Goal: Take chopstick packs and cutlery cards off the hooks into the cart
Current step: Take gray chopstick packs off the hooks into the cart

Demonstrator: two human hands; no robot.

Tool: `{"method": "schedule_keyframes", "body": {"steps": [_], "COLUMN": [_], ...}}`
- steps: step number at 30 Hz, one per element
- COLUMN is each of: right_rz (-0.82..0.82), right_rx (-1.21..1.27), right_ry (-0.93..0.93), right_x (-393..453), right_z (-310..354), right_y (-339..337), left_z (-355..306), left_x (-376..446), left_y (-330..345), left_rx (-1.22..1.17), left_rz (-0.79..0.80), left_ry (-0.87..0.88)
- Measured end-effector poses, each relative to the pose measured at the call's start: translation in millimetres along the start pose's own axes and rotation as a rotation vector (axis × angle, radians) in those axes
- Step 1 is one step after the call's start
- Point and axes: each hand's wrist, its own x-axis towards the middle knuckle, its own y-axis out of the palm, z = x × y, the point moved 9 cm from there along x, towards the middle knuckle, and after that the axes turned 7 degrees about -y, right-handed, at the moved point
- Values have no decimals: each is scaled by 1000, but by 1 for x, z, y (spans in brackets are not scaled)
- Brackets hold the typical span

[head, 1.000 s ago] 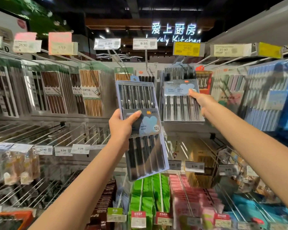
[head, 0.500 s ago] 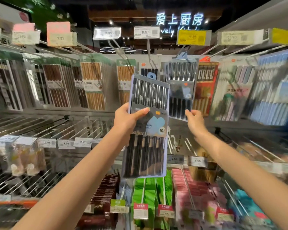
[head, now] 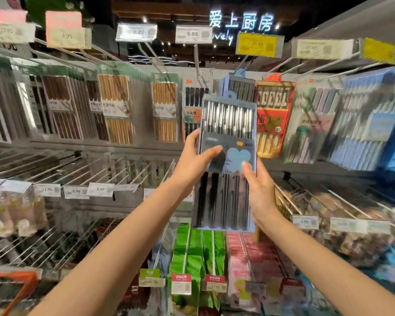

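Both hands now grasp the same blue chopstick pack [head: 226, 160], which is held upright in the air in front of the display. The left hand [head: 193, 159] grips its left edge with the thumb lying across the printed label, and the right hand [head: 261, 192] has come in from the right to clasp the lower right edge, its thumb pressed on the front just below the pale heart mark. Half a second earlier the right hand was off the held pack, at the bottom of a matching pack hanging on its hook behind; a second ago it was reaching higher up toward that hanging stock. Whether a second pack now lies behind the front one cannot be told, since motion blur smears the edges. A similar hanging pack [head: 240, 88] shows just above the fingers. To the left of the fingers hang bamboo chopstick packs [head: 118, 108]; to the right, a red pack [head: 273, 115]. Below the fingers stand green packets [head: 193, 254]. The cart is not clearly in view, so the lowering and dropping of the pack into it looks not yet done.
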Motion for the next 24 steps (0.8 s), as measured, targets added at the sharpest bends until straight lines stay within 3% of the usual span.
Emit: {"method": "schedule_keyframes", "body": {"steps": [4, 9, 17, 24], "right_rz": [-87, -135, -47, -9], "right_rx": [-5, -44, -116, -135], "right_ry": [-50, -88, -129, -102], "right_x": [28, 62, 76, 60], "right_z": [28, 60, 80, 56], "right_y": [-16, -33, -29, -34], "left_z": [0, -12, -9, 26], "left_x": [-12, -15, -8, -17], "left_y": [18, 30, 35, 39], "left_rx": [18, 46, -48, -87], "left_rz": [161, 231, 210, 225], "left_ry": [51, 73, 62, -15]}}
